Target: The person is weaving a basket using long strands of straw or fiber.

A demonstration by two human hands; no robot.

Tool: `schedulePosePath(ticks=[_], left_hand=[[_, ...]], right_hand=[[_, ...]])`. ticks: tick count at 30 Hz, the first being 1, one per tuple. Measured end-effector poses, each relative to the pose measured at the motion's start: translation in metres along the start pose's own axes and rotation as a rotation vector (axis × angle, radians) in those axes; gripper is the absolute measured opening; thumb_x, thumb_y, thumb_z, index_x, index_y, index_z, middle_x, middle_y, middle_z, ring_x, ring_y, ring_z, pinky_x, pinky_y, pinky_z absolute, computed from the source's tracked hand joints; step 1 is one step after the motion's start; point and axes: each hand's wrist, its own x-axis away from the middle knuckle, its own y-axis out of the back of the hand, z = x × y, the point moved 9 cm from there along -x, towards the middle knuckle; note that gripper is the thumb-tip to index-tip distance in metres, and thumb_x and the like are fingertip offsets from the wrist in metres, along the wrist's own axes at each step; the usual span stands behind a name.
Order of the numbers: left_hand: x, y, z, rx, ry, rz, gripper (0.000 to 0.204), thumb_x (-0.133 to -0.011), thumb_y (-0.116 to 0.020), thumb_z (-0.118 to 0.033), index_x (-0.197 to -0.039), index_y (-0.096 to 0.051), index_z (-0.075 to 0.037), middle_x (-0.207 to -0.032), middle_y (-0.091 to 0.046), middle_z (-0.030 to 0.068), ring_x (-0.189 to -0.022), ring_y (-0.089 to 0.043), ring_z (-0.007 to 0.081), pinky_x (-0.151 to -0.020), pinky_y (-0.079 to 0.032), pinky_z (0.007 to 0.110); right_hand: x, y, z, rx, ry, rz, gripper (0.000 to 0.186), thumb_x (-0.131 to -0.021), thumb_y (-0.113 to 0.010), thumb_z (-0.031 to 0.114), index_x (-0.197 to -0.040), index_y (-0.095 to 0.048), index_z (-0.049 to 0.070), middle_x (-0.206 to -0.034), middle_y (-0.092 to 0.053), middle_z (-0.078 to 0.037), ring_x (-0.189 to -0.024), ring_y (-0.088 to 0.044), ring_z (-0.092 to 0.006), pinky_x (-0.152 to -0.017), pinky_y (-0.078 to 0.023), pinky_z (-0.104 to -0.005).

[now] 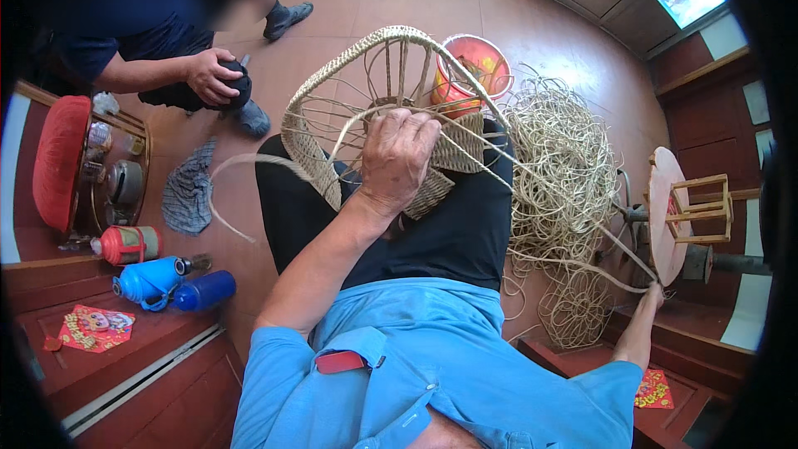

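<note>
A partly woven straw-coloured basket [303, 137] rests across my lap, with a braided rim and bare spokes between its woven sections. My left hand [397, 154] is closed over the spokes near its middle, fingers pinched on a cord; the fingertips are partly hidden. A loose pale cord end [237, 224] arcs out to the left of that hand. Stretched far out to the right, my right hand [657, 293] looks closed around a cord [619, 247] that runs taut back towards the basket.
A big heap of loose cord [561, 166] lies right of my legs. Beyond the basket stands a red bucket [499, 75]. Thermos flasks [150, 278], a red-cushioned chair [62, 162] and another seated person's hand [214, 76] are on the left. A round-topped stool [663, 216] is at right.
</note>
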Motion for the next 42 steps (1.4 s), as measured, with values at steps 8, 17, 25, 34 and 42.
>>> schedulePosePath(ticks=[8, 17, 25, 34, 42], left_hand=[[0.001, 0.002, 0.009, -0.095, 0.0, 0.108, 0.016, -0.095, -0.076, -0.016, -0.11, -0.077, -0.011, -0.109, -0.077, 0.0044, -0.108, -0.069, 0.0272, -0.094, -0.054, 0.044], [0.008, -0.002, 0.0, -0.03, 0.003, 0.01, 0.018, -0.095, -0.073, -0.014, -0.112, -0.075, -0.009, -0.108, -0.077, 0.0066, -0.107, -0.07, 0.0265, -0.094, -0.056, 0.044], [0.005, 0.007, 0.003, 0.019, 0.083, -0.051, 0.019, -0.089, -0.078, -0.009, -0.108, -0.073, -0.009, -0.109, -0.071, 0.007, -0.107, -0.07, 0.0264, -0.094, -0.057, 0.041], [-0.003, 0.002, 0.017, 0.008, 0.159, -0.058, 0.019, -0.088, -0.077, -0.006, -0.108, -0.074, -0.006, -0.099, -0.062, 0.0083, -0.095, -0.064, 0.0285, -0.087, -0.055, 0.043], [-0.006, -0.01, 0.015, -0.058, 0.192, -0.023, 0.017, -0.093, -0.073, -0.012, -0.107, -0.076, -0.003, -0.099, -0.062, 0.0093, -0.097, -0.064, 0.0282, -0.087, -0.055, 0.043]], right_hand=[[0.515, -0.096, 0.16, -0.458, 1.363, 0.822, 0.023, -0.108, -0.071, 0.011, -0.127, -0.078, 0.001, -0.126, -0.075, -0.009, -0.107, -0.07, -0.0199, -0.098, -0.056, -0.0364], [0.847, 0.011, 0.161, -0.526, 2.087, 0.806, 0.017, -0.092, -0.076, 0.013, -0.109, -0.077, 0.009, -0.112, -0.069, -0.011, -0.112, -0.064, -0.0344, -0.098, -0.051, -0.0513], [0.841, 0.013, 0.169, -0.699, 2.107, 0.69, 0.008, -0.092, -0.073, 0.006, -0.1, -0.074, 0.008, -0.104, -0.069, -0.012, -0.098, -0.068, -0.0342, -0.087, -0.055, -0.0464], [0.485, -0.123, 0.188, -0.382, 1.416, 0.509, 0.02, -0.11, -0.067, 0.018, -0.116, -0.075, 0.001, -0.106, -0.076, -0.015, -0.095, -0.071, -0.0332, -0.088, -0.056, -0.0432], [0.02, -0.123, -0.03, 0.149, 0.593, 0.224, 0.047, -0.094, -0.078, 0.045, -0.101, -0.078, -0.002, -0.095, -0.082, -0.013, -0.085, -0.073, -0.0325, -0.083, -0.058, -0.0489]])
